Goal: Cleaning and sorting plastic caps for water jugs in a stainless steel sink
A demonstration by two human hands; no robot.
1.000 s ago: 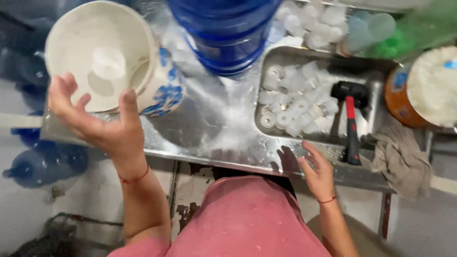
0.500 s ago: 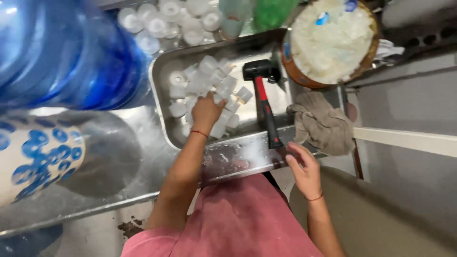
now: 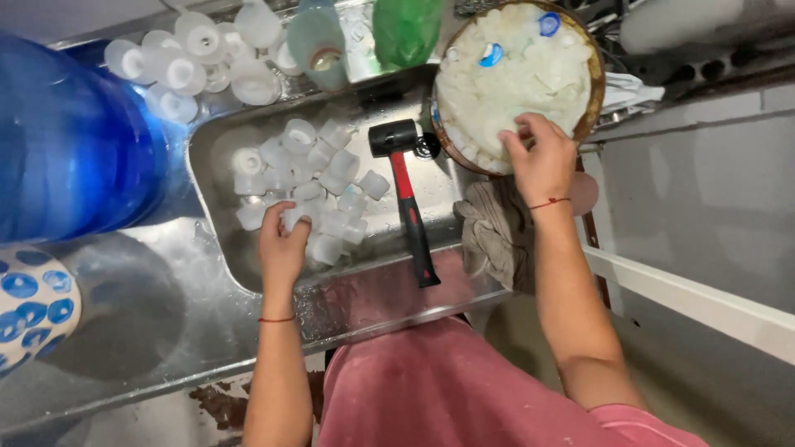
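Note:
My left hand (image 3: pixel 281 248) reaches into a steel sink tray (image 3: pixel 217 149) and closes on a white bottle cap (image 3: pixel 296 217) among several loose caps (image 3: pixel 331 178). Over a round basket (image 3: pixel 590 99) heaped with pale plastic pieces (image 3: pixel 505 83), my right hand (image 3: pixel 540 157) has its fingers down in the heap; whether it holds one is hidden. A mallet with a black head and red handle (image 3: pixel 406 199) lies between the two hands, on the sink's right side.
A big blue water bottle (image 3: pixel 70 149) stands at the left, with a blue-patterned white bucket (image 3: pixel 29 310) below it. More white caps (image 3: pixel 190 70) lie at the back, beside a green bottle (image 3: pixel 406 29). A grey rag (image 3: pixel 493 232) hangs at the counter's right edge.
The view has swung right. My left hand stayed in the sink among the caps. My right hand left the counter's front edge and rose to the basket of plastic pieces.

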